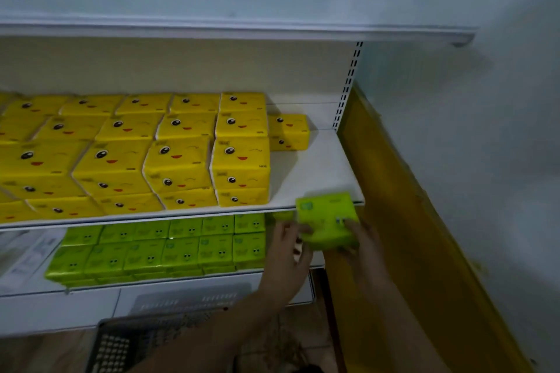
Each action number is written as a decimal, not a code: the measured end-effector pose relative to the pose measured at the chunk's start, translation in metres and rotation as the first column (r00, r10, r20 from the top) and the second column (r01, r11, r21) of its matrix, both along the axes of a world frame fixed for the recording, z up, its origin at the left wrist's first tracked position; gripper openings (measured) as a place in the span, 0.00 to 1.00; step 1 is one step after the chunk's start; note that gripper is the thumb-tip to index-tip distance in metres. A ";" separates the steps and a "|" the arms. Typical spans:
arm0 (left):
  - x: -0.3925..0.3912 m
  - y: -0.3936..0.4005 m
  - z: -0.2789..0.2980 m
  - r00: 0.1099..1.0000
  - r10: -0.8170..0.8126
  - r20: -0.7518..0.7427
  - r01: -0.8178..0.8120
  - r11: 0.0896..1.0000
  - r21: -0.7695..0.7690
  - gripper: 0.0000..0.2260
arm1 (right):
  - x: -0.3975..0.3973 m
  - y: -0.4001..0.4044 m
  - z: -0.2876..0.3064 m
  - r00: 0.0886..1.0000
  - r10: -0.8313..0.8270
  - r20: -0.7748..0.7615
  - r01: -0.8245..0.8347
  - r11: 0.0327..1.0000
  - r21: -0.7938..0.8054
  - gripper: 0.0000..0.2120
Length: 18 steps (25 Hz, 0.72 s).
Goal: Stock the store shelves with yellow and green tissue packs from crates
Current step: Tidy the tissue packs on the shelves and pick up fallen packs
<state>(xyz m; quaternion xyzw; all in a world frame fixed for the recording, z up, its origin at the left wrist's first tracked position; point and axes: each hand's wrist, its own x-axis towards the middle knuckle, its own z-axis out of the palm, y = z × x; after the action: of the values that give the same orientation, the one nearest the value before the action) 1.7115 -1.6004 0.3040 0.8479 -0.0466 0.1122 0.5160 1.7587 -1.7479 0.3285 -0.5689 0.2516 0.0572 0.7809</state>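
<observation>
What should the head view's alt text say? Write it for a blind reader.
Both hands, left hand and right hand, hold a green tissue pack beside stacked green packs on the lower shelf. Yellow packs fill the shelf above.

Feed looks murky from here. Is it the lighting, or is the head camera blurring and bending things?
Head view: dim overall, with a bluish cast on the wall; soft focus throughout, worst on the green pack and both hands; wide-angle bend curves the shelf edge; no glare; the crate below is very dark.
</observation>
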 end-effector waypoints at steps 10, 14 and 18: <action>0.092 0.008 -0.240 0.891 0.155 -0.428 0.104 0.846 0.523 0.25 | 0.071 0.047 -0.291 0.963 0.021 -0.268 -0.047 0.995 -0.090 0.14; 0.149 0.010 -0.317 0.821 0.196 -0.536 0.302 0.648 0.699 0.28 | 0.136 0.072 -0.387 0.957 0.159 -0.244 -0.210 0.957 -0.199 0.14; 0.194 0.021 -0.351 0.788 0.135 -0.601 0.442 0.557 0.703 0.29 | 0.175 0.093 -0.424 0.941 0.277 -0.197 -0.312 0.934 -0.176 0.12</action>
<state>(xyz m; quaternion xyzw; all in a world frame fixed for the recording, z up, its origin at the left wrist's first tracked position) 1.9052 -1.5794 -0.0470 0.9685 -0.0081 -0.2418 0.0595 1.9340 -1.6551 -0.0958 -0.6704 0.2330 0.1958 0.6767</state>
